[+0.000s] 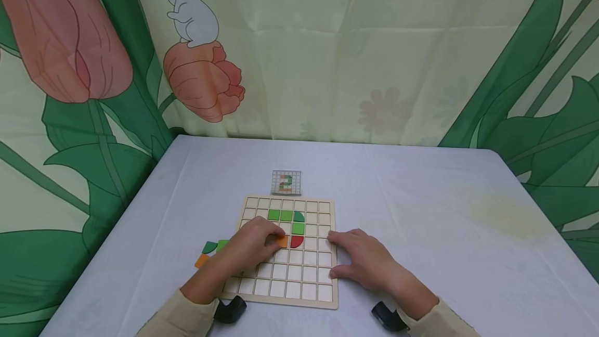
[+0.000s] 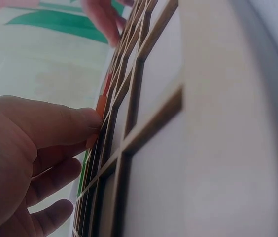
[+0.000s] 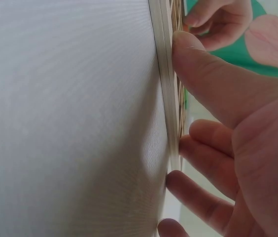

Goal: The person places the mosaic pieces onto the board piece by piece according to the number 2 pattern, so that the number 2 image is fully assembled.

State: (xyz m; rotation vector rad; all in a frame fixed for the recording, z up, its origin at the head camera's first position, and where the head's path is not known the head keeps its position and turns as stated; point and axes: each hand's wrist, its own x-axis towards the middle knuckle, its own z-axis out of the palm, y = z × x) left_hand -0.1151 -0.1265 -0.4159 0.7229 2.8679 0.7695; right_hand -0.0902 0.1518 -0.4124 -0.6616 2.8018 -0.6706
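My left hand (image 1: 252, 242) is over the wooden grid board (image 1: 334, 295), its thumb and fingertips pinching an orange tile (image 1: 282, 242) at a cell. Part of that tile (image 2: 101, 105) shows past the thumb in the left wrist view. Directly right of it lies a red quarter-round tile (image 1: 297, 242). Above are a light green square tile (image 1: 297, 228), a dark green quarter-round tile (image 1: 298, 216) and two more light green squares (image 1: 280, 215). At the board's right edge, my right hand (image 1: 367, 259) rests with fingers spread, thumb and fingertips touching the frame.
A small pattern card (image 1: 286, 182) stands behind the board, showing a coloured figure on a grid. Left of the board lie loose tiles: dark green quarter-round (image 1: 209, 247), orange (image 1: 202, 260) and light green (image 1: 222, 244), partly hidden by the left arm. White cloth (image 1: 421, 196) covers the table.
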